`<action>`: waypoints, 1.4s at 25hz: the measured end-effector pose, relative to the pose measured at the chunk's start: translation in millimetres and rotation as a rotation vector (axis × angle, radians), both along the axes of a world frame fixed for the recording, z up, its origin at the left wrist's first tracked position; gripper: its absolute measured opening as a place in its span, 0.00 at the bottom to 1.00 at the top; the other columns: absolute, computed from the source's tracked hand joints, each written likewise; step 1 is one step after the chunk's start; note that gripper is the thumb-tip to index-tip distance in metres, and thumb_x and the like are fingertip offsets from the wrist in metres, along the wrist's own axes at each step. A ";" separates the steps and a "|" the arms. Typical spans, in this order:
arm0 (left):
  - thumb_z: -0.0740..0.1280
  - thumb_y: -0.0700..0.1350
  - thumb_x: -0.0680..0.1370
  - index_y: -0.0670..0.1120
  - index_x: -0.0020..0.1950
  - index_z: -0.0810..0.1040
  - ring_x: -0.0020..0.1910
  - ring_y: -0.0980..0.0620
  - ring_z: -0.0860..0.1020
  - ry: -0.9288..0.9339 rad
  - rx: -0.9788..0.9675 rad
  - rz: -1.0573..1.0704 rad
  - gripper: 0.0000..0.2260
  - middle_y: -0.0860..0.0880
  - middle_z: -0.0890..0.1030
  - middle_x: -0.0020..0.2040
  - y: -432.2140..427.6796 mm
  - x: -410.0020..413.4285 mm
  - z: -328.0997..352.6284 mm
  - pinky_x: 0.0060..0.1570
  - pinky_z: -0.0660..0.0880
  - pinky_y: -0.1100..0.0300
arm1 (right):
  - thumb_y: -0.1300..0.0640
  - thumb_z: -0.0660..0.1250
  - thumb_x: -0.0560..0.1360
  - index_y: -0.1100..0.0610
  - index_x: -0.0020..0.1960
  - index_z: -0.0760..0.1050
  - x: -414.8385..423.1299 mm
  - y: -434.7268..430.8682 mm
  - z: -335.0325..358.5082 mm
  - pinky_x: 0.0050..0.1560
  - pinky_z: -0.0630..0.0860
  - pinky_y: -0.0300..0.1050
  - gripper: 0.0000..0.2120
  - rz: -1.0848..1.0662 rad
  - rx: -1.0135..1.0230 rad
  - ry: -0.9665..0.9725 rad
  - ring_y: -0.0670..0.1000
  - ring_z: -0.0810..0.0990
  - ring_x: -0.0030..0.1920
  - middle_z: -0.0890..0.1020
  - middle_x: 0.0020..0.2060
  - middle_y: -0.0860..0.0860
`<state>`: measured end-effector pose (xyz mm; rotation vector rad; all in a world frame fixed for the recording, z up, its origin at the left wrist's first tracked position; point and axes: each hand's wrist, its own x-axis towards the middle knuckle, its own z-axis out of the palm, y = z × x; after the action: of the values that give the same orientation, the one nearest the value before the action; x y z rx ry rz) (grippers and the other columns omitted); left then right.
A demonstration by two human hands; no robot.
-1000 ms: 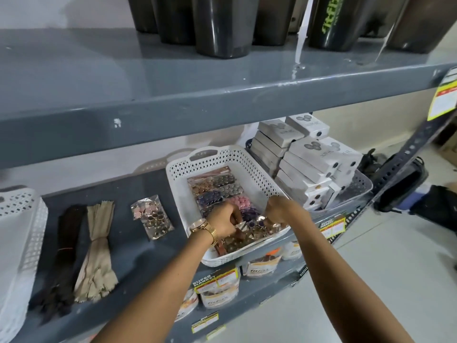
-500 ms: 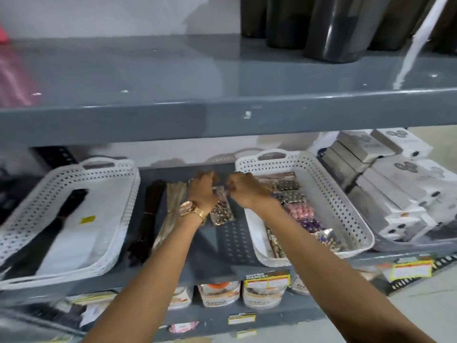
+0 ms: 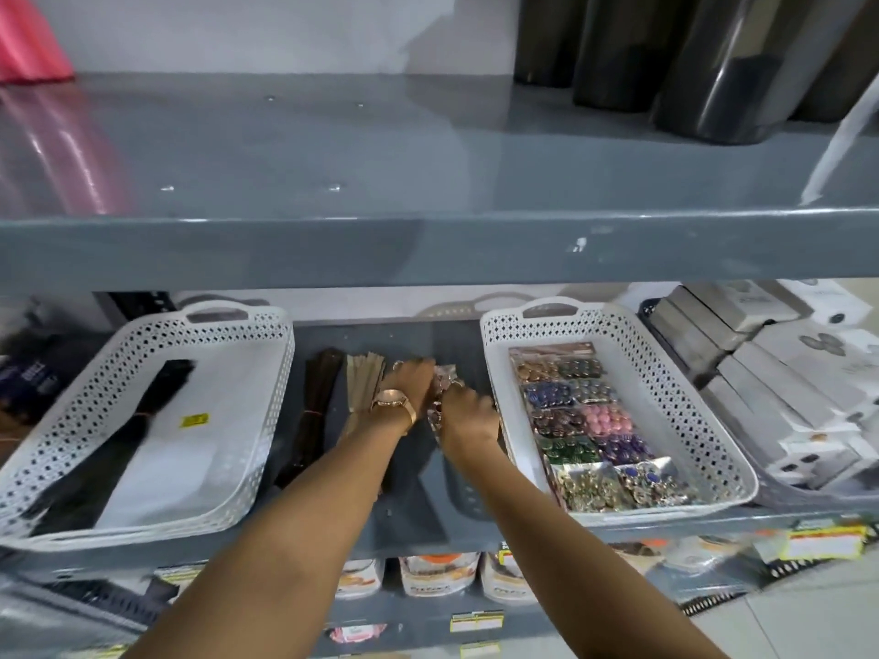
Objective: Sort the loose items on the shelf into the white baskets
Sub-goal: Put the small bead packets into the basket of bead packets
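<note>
Grey metal shelf [image 3: 409, 511] holds two white baskets, left basket [image 3: 266, 373] and right basket [image 3: 704, 420], with a gap between. Both hands, left hand [image 3: 413, 380] and right hand [image 3: 468, 416], meet over one loose button packet [image 3: 444, 378], fingers closing on its edges, likely bound for the right basket with matching packets. Two zipper bundles [image 3: 328, 397] lie beside

Grey metal shelf [image 3: 414, 497], mid-frame. Directly on it, left to right: white perforated basket [image 3: 266, 420]; dark zipper bundle [image 3: 311, 411]; beige zipper bundle [image 3: 361, 380]; clear packet of buttons [image 3: 444, 380]; second white basket [image 3: 666, 373]; stacked white boxes [image 3: 785, 401].
</note>
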<state>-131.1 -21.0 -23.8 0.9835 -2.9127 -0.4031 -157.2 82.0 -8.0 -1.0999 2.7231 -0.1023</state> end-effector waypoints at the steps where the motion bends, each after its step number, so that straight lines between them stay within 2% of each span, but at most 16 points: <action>1: 0.63 0.38 0.76 0.41 0.54 0.77 0.57 0.37 0.79 0.062 0.044 0.049 0.08 0.38 0.82 0.56 -4.8 -2.6 0.5 0.57 0.76 0.47 | 0.67 0.57 0.79 0.61 0.66 0.71 0.7 2.3 1.1 0.57 0.77 0.50 0.16 -0.013 -0.022 0.011 0.59 0.76 0.64 0.77 0.64 0.58; 3: 0.67 0.40 0.74 0.40 0.50 0.81 0.52 0.40 0.81 0.124 0.164 0.153 0.07 0.39 0.84 0.53 -14.8 -6.2 5.1 0.51 0.78 0.50 | 0.66 0.59 0.78 0.62 0.67 0.68 1.9 8.8 6.2 0.58 0.76 0.51 0.18 -0.030 -0.079 -0.025 0.59 0.76 0.64 0.76 0.64 0.58; 6: 0.76 0.37 0.68 0.37 0.47 0.84 0.43 0.48 0.81 0.162 0.387 0.232 0.09 0.43 0.85 0.44 -20.0 -6.5 21.3 0.40 0.76 0.58 | 0.64 0.69 0.72 0.62 0.63 0.71 -8.0 19.0 24.4 0.58 0.76 0.49 0.20 -0.034 -0.210 -0.284 0.59 0.79 0.60 0.79 0.59 0.58; 9: 0.78 0.37 0.66 0.36 0.50 0.83 0.45 0.50 0.78 0.380 0.540 0.298 0.14 0.43 0.82 0.45 -26.2 -6.3 40.7 0.48 0.76 0.58 | 0.63 0.77 0.65 0.59 0.54 0.80 -41.1 47.9 58.7 0.47 0.81 0.41 0.18 -0.054 -0.485 -0.606 0.50 0.83 0.46 0.84 0.47 0.51; 11: 0.79 0.41 0.64 0.37 0.51 0.83 0.50 0.48 0.80 0.519 0.556 0.278 0.18 0.43 0.83 0.48 -23.9 -9.4 57.8 0.57 0.77 0.52 | 0.62 0.78 0.64 0.58 0.51 0.81 -73.2 76.9 82.3 0.42 0.82 0.38 0.16 -0.071 -0.655 -0.629 0.47 0.85 0.41 0.85 0.42 0.50; 13: 0.78 0.41 0.64 0.42 0.46 0.84 0.51 0.47 0.80 0.615 0.628 0.204 0.12 0.41 0.83 0.48 -12.7 -20.4 72.0 0.59 0.76 0.45 | 0.65 0.76 0.67 0.57 0.47 0.81 -111.1 105.0 97.0 0.43 0.81 0.35 0.10 -0.092 -0.724 -0.651 0.47 0.84 0.39 0.85 0.39 0.50; 14: 0.77 0.38 0.66 0.42 0.47 0.83 0.50 0.48 0.79 0.621 0.674 0.137 0.10 0.41 0.82 0.48 0.1 -26.5 80.0 0.58 0.77 0.45 | 0.67 0.74 0.68 0.57 0.44 0.81 -130.3 116.3 99.9 0.45 0.80 0.39 0.09 -0.101 -0.710 -0.659 0.49 0.83 0.39 0.85 0.39 0.52; 16: 0.74 0.35 0.71 0.38 0.54 0.81 0.51 0.48 0.77 0.530 0.723 -0.018 0.12 0.42 0.81 0.49 31.0 -41.2 90.5 0.54 0.76 0.53 | 0.69 0.73 0.68 0.56 0.42 0.80 -165.3 133.8 95.0 0.49 0.80 0.44 0.09 -0.133 -0.597 -0.625 0.50 0.83 0.39 0.85 0.44 0.58; 18: 0.74 0.37 0.71 0.36 0.57 0.79 0.49 0.50 0.77 0.356 0.709 -0.132 0.16 0.44 0.80 0.49 68.2 -57.0 91.2 0.46 0.75 0.61 | 0.67 0.74 0.68 0.55 0.43 0.81 -188.8 147.6 82.8 0.48 0.80 0.43 0.09 -0.168 -0.459 -0.549 0.51 0.84 0.46 0.84 0.52 0.60; 20: 0.74 0.37 0.71 0.36 0.57 0.79 0.50 0.50 0.76 0.205 0.683 -0.204 0.16 0.44 0.80 0.51 100.1 -70.2 80.5 0.45 0.74 0.62 | 0.67 0.74 0.68 0.56 0.46 0.82 -200.9 157.0 64.8 0.46 0.80 0.40 0.10 -0.195 -0.327 -0.509 0.53 0.83 0.53 0.81 0.60 0.59; 23: 0.74 0.40 0.71 0.38 0.57 0.78 0.55 0.47 0.76 0.046 0.582 -0.223 0.16 0.44 0.78 0.55 129.8 -85.7 55.4 0.50 0.72 0.59 | 0.68 0.70 0.71 0.59 0.52 0.79 -199.2 165.1 46.1 0.36 0.76 0.32 0.11 -0.201 -0.169 -0.589 0.46 0.81 0.43 0.82 0.55 0.56; 26: 0.74 0.42 0.72 0.39 0.59 0.76 0.50 0.50 0.72 -0.044 0.513 -0.171 0.18 0.46 0.75 0.52 143.2 -89.9 39.1 0.40 0.70 0.62 | 0.68 0.67 0.74 0.61 0.55 0.76 -196.7 166.3 34.0 0.30 0.72 0.31 0.10 -0.178 -0.112 -0.595 0.43 0.76 0.39 0.80 0.45 0.51; 29: 0.74 0.42 0.72 0.40 0.57 0.78 0.53 0.47 0.77 -0.060 0.415 -0.108 0.15 0.44 0.80 0.57 144.0 -89.2 29.2 0.45 0.71 0.61 | 0.67 0.70 0.72 0.61 0.54 0.77 -198.8 162.6 20.4 0.43 0.75 0.37 0.11 -0.140 -0.107 -0.504 0.49 0.80 0.47 0.82 0.51 0.54; 31: 0.75 0.47 0.71 0.41 0.54 0.80 0.54 0.45 0.79 -0.081 0.348 -0.093 0.16 0.43 0.81 0.56 141.7 -87.7 26.7 0.47 0.74 0.58 | 0.64 0.72 0.71 0.61 0.56 0.77 -197.4 160.1 15.3 0.50 0.77 0.44 0.14 -0.129 -0.088 -0.388 0.53 0.80 0.52 0.82 0.53 0.55; 33: 0.74 0.50 0.71 0.40 0.52 0.81 0.53 0.43 0.79 -0.079 0.276 -0.110 0.17 0.42 0.81 0.55 138.9 -83.1 29.7 0.51 0.75 0.56 | 0.63 0.73 0.70 0.58 0.54 0.77 -191.8 155.5 18.0 0.57 0.77 0.51 0.14 -0.153 -0.112 -0.289 0.55 0.79 0.55 0.81 0.53 0.54; 35: 0.72 0.49 0.72 0.39 0.53 0.80 0.55 0.42 0.77 0.012 0.241 -0.106 0.15 0.41 0.78 0.57 131.4 -73.4 37.5 0.54 0.73 0.55 | 0.61 0.73 0.70 0.56 0.54 0.77 -181.9 144.8 27.2 0.63 0.73 0.56 0.14 -0.154 -0.124 -0.175 0.58 0.74 0.62 0.78 0.57 0.54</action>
<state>-204.5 110.4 13.7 0.8472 -2.9643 -0.7787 -339.1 226.8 19.1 -0.8636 2.6682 -0.3769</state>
